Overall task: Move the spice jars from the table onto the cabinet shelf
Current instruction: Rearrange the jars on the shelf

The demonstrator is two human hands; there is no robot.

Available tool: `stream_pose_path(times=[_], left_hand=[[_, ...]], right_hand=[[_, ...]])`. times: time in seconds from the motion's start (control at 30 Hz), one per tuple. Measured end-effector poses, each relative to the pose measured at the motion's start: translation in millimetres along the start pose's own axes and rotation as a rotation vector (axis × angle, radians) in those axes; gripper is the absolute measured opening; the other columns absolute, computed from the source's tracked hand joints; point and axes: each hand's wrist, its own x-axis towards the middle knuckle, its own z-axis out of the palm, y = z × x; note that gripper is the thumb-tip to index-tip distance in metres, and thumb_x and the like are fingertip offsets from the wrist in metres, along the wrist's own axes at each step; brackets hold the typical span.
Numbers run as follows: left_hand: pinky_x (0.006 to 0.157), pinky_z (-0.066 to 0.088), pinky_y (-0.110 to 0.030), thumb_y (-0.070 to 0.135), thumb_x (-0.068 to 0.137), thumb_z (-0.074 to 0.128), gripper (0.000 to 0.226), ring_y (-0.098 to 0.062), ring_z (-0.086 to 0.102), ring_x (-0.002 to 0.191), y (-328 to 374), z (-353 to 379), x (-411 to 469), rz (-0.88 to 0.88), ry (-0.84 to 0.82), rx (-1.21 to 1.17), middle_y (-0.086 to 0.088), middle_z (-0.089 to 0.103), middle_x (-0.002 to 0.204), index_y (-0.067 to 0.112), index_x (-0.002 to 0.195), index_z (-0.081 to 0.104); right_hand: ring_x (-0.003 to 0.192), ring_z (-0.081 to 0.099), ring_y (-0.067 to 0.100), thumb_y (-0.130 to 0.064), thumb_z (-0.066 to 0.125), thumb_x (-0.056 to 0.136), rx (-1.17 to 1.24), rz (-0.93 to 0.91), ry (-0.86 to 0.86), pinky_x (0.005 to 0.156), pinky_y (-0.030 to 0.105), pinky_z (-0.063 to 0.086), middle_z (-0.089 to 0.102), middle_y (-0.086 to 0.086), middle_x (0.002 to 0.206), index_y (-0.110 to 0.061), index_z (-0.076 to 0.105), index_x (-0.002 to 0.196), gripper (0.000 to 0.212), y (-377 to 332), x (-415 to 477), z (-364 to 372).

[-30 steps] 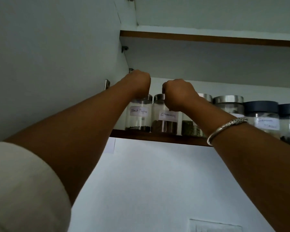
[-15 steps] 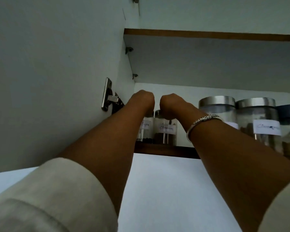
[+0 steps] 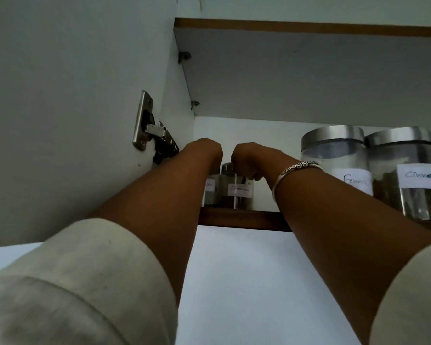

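- Left hand: raised into the cabinet, wrist bent forward and down. Its fingers are hidden behind the wrist, so I cannot tell how far it is closed or whether it has hold of anything.
- Pepper jar: directly under the left hand, upright on the cabinet shelf. Its lid is covered by the hand and its label is only partly readable.
- Right hand: just beside the left hand, apart from it, knuckles up. Curled fingers show at its underside. What they close on is hidden, so the grip cannot be confirmed.
- Small cinnamon jar: below the right hand, upright on the same shelf, touching or nearly touching the pepper jar. Part of its lid shows between the two hands.
- Bracelet: metal, on the right wrist.
- Fennel jar and large cinnamon jar: to the right of the right hand, nearer the shelf's front edge, steel lids on.
- Hinge: on the door, left of the left hand.
- Sleeve: pale, pushed up the left forearm.
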Motion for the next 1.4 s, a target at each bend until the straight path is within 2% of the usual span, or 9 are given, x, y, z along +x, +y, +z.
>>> stream_pose_path(times=[0.1, 0.2, 0.37, 0.53, 0.63, 0.77, 0.9, 1.17, 1.4], left_hand=[[0.069, 0.040, -0.027, 0.012, 0.089, 0.057, 0.029, -0.013, 0.044, 0.061, 0, 3, 1, 0.016, -0.009, -0.029, -0.008, 0.052, 0.088, 0.001, 0.116, 0.060], [0.058, 0.037, -0.024, 0.013, 0.089, 0.057, 0.028, -0.012, 0.044, 0.060, -1, 5, 0, 0.030, -0.013, -0.057, -0.007, 0.052, 0.089, 0.001, 0.114, 0.061], [0.079, 0.041, -0.028, 0.010, 0.091, 0.053, 0.031, -0.017, 0.049, 0.077, 0, 10, 1, 0.048, 0.012, -0.100, -0.016, 0.058, 0.111, 0.001, 0.121, 0.056], [0.098, 0.041, -0.034, 0.014, 0.093, 0.053, 0.045, -0.027, 0.048, 0.119, 7, 14, -2, 0.053, 0.163, -0.229, -0.017, 0.045, 0.135, 0.004, 0.136, 0.042], [0.094, 0.041, -0.035, 0.012, 0.092, 0.052, 0.040, -0.032, 0.048, 0.119, 12, 8, -17, 0.053, 0.313, -0.312, -0.018, 0.043, 0.134, 0.003, 0.130, 0.046], [0.092, 0.041, -0.033, 0.015, 0.090, 0.055, 0.038, -0.030, 0.051, 0.113, 11, 2, -44, 0.074, 0.330, -0.315, -0.020, 0.048, 0.127, 0.001, 0.125, 0.047], [0.080, 0.041, -0.028, 0.016, 0.088, 0.059, 0.032, -0.029, 0.054, 0.104, 14, -16, -71, 0.107, 0.325, -0.316, -0.018, 0.051, 0.119, 0.003, 0.116, 0.054], [0.078, 0.039, -0.028, 0.007, 0.089, 0.049, 0.023, -0.025, 0.055, 0.096, 56, -84, -111, 0.195, 0.363, -0.446, -0.019, 0.060, 0.113, 0.000, 0.110, 0.057], [0.090, 0.041, -0.028, 0.028, 0.089, 0.059, 0.048, -0.025, 0.053, 0.115, 122, -120, -120, 0.313, 0.354, -0.476, -0.010, 0.058, 0.127, 0.011, 0.132, 0.048]], right_hand=[[0.101, 0.063, 0.030, -0.009, 0.051, 0.092, 0.053, -0.014, -0.051, 0.090, 0.036, 0.051, 0.055, 0.011, 0.083, 0.003, 0.060, 0.107, 0.022, -1, -4, 3], [0.102, 0.063, 0.031, -0.009, 0.048, 0.093, 0.067, -0.022, -0.057, 0.090, 0.037, 0.050, 0.053, 0.011, 0.078, 0.005, 0.060, 0.107, 0.023, 1, -4, 4], [0.089, 0.060, 0.027, -0.007, 0.049, 0.091, 0.056, -0.038, -0.020, 0.086, 0.036, 0.050, 0.057, 0.013, 0.093, 0.003, 0.060, 0.106, 0.021, 2, -3, 9], [0.115, 0.053, 0.033, -0.008, 0.062, 0.082, 0.050, -0.046, 0.258, 0.089, 0.037, 0.047, 0.039, 0.017, 0.137, -0.010, 0.048, 0.132, 0.052, -1, -8, 13], [0.105, 0.059, 0.030, -0.010, 0.062, 0.082, 0.077, -0.036, 0.449, 0.074, 0.033, 0.043, 0.056, 0.012, 0.121, -0.011, 0.058, 0.116, 0.035, -1, -21, 9], [0.099, 0.061, 0.027, -0.012, 0.060, 0.084, 0.082, -0.054, 0.376, 0.070, 0.032, 0.042, 0.063, 0.010, 0.110, -0.010, 0.059, 0.112, 0.028, -7, -40, 2], [0.088, 0.063, 0.024, -0.022, 0.064, 0.082, -0.007, -0.108, 0.486, 0.065, 0.031, 0.043, 0.066, 0.007, 0.098, -0.014, 0.063, 0.105, 0.024, -1, -63, -12], [0.065, 0.048, 0.021, -0.024, 0.060, 0.078, -0.086, -0.206, 0.604, 0.060, 0.031, 0.041, 0.047, 0.001, 0.067, -0.018, 0.052, 0.074, 0.011, 58, -118, -70], [0.072, 0.050, 0.023, -0.031, 0.057, 0.086, -0.090, -0.054, 0.441, 0.065, 0.031, 0.040, 0.054, 0.004, 0.079, -0.015, 0.063, 0.099, 0.022, 146, -157, -88]])
